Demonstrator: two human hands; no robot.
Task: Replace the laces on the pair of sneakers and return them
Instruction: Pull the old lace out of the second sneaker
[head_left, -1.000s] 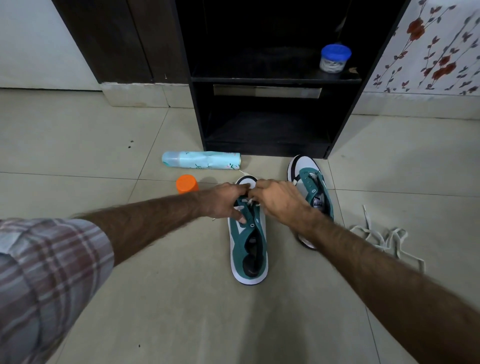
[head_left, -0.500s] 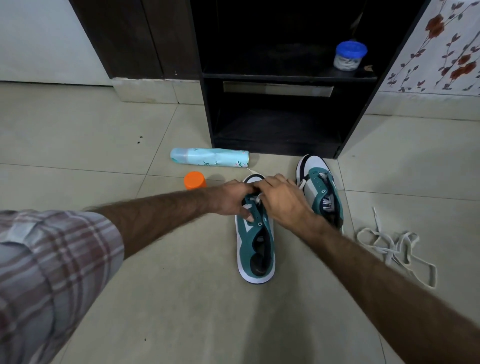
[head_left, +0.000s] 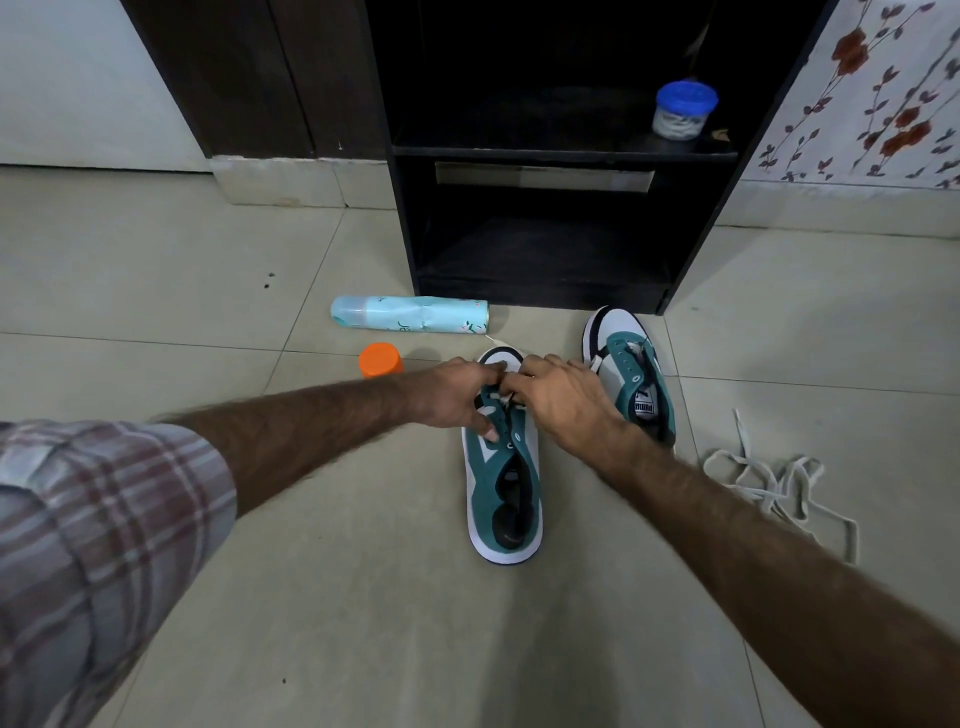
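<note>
A teal and white sneaker (head_left: 503, 493) stands on the tiled floor, toe pointing away from me. My left hand (head_left: 451, 395) grips its left side near the front eyelets. My right hand (head_left: 558, 397) pinches a white lace (head_left: 501, 397) at the eyelets near the toe. What the fingertips hold is partly hidden. The second sneaker (head_left: 631, 376) stands to the right, toe toward the cabinet, with a short bit of white lace at its top eyelets. A loose white lace (head_left: 774, 486) lies in a tangle on the floor further right.
A black open cabinet (head_left: 545, 156) stands just beyond the shoes, with a blue-lidded jar (head_left: 684, 110) on its shelf. A light-blue spray can (head_left: 410, 313) lies on its side to the left of the shoes, and an orange cap (head_left: 381, 359) sits beside it.
Both hands stay at the front eyelets of the near sneaker, with small finger shifts. The view has drifted so everything sits slightly further right and lower.
</note>
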